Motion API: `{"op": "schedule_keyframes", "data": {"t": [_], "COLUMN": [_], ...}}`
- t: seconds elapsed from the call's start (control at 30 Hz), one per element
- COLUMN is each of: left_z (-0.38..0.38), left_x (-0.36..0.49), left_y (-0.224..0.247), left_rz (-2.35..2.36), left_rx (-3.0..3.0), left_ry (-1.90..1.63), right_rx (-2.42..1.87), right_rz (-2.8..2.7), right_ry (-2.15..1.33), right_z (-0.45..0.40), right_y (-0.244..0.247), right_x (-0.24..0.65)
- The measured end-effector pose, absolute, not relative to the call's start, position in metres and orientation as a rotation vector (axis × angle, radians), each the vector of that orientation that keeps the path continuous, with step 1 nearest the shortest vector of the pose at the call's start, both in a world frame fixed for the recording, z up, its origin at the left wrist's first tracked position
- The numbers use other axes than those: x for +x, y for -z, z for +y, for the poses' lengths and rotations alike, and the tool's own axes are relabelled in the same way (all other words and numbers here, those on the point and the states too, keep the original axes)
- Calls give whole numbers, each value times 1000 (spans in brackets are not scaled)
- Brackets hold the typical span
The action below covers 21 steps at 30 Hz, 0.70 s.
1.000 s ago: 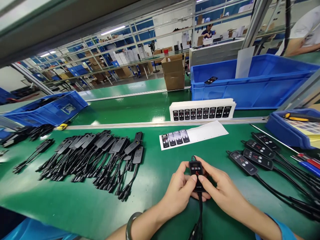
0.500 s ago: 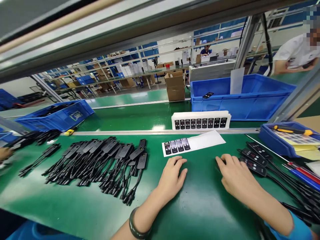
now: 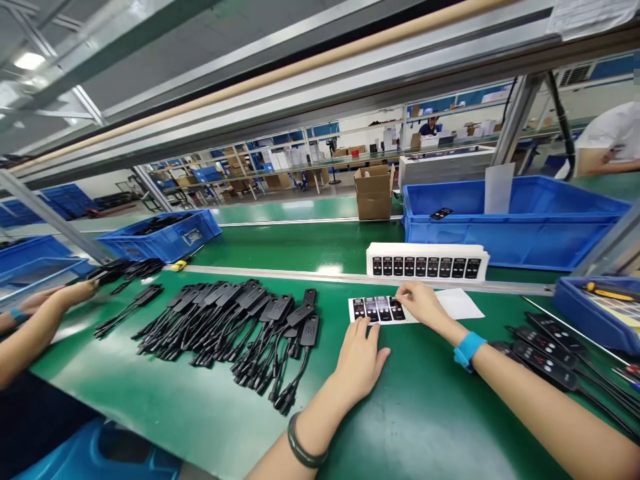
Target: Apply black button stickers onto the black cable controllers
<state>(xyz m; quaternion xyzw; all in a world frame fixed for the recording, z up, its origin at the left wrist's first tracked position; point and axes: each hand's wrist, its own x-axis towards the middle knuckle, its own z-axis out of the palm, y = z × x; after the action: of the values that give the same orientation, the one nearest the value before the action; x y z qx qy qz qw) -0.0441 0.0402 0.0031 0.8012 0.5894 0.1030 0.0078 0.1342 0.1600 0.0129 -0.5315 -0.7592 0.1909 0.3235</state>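
hands at the label sheet point(image 3: 459, 305)
right hand point(image 3: 423, 307) pinches the end label point(image 3: 397, 311); left hand point(image 3: 358, 359) lies open, empty, at the near edge.

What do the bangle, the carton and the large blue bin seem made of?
Bangle: dark polished stone or glass, perhaps plastic, by its sheen. Carton: matte cardboard, by its brown colour and flaps. Bin: probably smooth moulded plastic, by its even blue and rim.

Sticker strip point(image 3: 460, 304) betw. cable pile point(image 3: 225, 323) (L) & controllers point(image 3: 545, 365) (R).
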Motion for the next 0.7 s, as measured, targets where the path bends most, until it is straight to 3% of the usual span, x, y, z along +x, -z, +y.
{"op": "schedule_keyframes", "data": {"t": [0.2,0.4,0.57,0.7], "left_z": [45,51,53,53], "left_x": [-50,-97,-129,-133], "left_y": [-11,-48,-55,-58], "left_rz": [1890,2665,2799,2896], "left_rx": [2559,2164,2075,2086], "left_ry": [-293,-198,-148,-408], "right_rx": [-1265,-1115,-1104,-1184], "right_rz": [-1479,-1109,-1132,-1358], "right_ry": [-784,-1237,-1446,-1409], "right_z": [116,50,22,18], "right_y": [-18,-15,-6,-2], "right_x": [169,178,167,166]}}
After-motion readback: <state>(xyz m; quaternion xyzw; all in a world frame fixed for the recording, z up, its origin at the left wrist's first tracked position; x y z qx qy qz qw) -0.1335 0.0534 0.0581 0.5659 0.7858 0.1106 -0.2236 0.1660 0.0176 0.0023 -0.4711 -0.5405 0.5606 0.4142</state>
